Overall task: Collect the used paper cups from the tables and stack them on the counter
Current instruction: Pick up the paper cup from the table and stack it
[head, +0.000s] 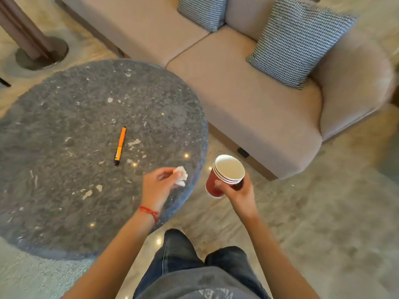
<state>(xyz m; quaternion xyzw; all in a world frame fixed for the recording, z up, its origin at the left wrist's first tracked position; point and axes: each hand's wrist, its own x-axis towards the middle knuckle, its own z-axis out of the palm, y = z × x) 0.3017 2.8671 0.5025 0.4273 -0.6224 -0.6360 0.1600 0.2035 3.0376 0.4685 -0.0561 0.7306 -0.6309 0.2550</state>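
Paper cups (224, 176), nested, gripped one-handed by right hand (236, 189) off the surface (64, 190); left hand (159, 183) pinches tissue (181, 175); tilted stack may slip.

Round stone table (64, 190) cut off at the left edge. Sofa (248, 100) runs out of the top; back pillow (200, 11) clipped there too. Right hand (235, 188) covers part of the nested red paper cups (224, 175); print on them unreadable. Left hand (157, 186) hides most of a crumpled tissue (181, 175). Shirt lettering (216, 294) cut off at the bottom.
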